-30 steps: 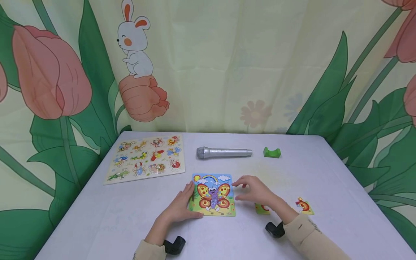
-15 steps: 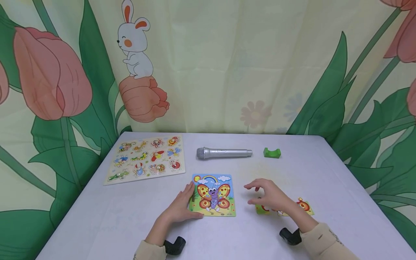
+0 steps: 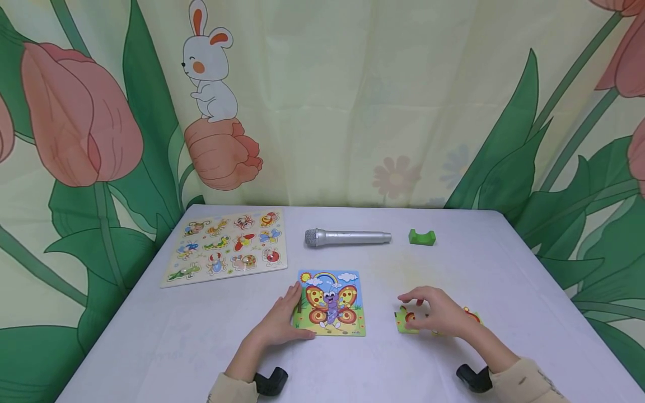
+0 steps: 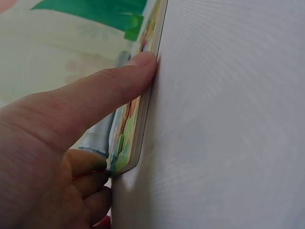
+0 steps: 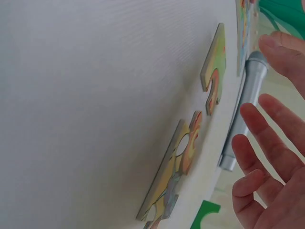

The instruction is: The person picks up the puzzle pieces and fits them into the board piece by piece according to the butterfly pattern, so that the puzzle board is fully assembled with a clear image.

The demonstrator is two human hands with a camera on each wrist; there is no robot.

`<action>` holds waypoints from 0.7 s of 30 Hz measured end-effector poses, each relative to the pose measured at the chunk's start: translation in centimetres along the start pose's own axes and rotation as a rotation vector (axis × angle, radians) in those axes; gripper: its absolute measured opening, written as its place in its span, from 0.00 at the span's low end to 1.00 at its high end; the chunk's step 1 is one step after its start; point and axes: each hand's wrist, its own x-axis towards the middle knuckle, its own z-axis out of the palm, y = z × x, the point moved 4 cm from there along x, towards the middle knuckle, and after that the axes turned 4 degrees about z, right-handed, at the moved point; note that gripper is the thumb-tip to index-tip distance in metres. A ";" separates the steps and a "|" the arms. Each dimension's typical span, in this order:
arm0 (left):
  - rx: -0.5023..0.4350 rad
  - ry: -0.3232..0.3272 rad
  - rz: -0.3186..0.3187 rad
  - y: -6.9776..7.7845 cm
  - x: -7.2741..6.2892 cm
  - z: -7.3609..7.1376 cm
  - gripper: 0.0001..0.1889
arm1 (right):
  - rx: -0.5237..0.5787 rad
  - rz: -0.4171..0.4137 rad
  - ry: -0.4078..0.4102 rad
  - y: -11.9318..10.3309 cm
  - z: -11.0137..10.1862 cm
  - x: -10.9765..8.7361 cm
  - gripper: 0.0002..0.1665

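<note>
A square butterfly jigsaw board (image 3: 331, 303) lies at the front middle of the table in the head view. My left hand (image 3: 279, 317) holds its lower left corner, fingers along the left side and thumb at the near edge; the left wrist view has the thumb against the board's edge (image 4: 138, 129). To the right, my right hand (image 3: 440, 313) hovers over loose jigsaw pieces, fingers loosely bent and apart, nothing between them. One green piece (image 3: 405, 322) shows left of that hand; another piece (image 3: 472, 315) is mostly hidden behind it. The right wrist view shows a yellow piece (image 5: 164, 176) flat on the table.
Behind the board lies a silver toy microphone (image 3: 347, 237), with a green notched block (image 3: 421, 237) to its right. A pale insect puzzle board (image 3: 227, 246) occupies the back left. A printed curtain (image 3: 327, 112) hangs behind the table.
My right hand has moved from beside the butterfly board's right edge to the right, over the loose pieces. The left hand and the board have stayed put.
</note>
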 end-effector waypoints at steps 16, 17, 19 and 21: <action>0.009 -0.003 0.011 0.0 0.1 0.0 0.56 | -0.039 0.053 -0.088 1.3 0.3 -0.5 0.33; 0.008 -0.002 0.010 0.0 0.1 0.0 0.56 | -0.042 0.054 -0.090 1.4 0.3 -0.5 0.33; 0.007 -0.001 0.010 -0.1 0.1 0.0 0.56 | -0.053 0.065 -0.092 1.5 0.4 -0.4 0.32; 0.006 -0.001 0.011 -0.1 0.1 0.0 0.56 | -0.068 0.078 -0.096 1.5 0.5 -0.4 0.32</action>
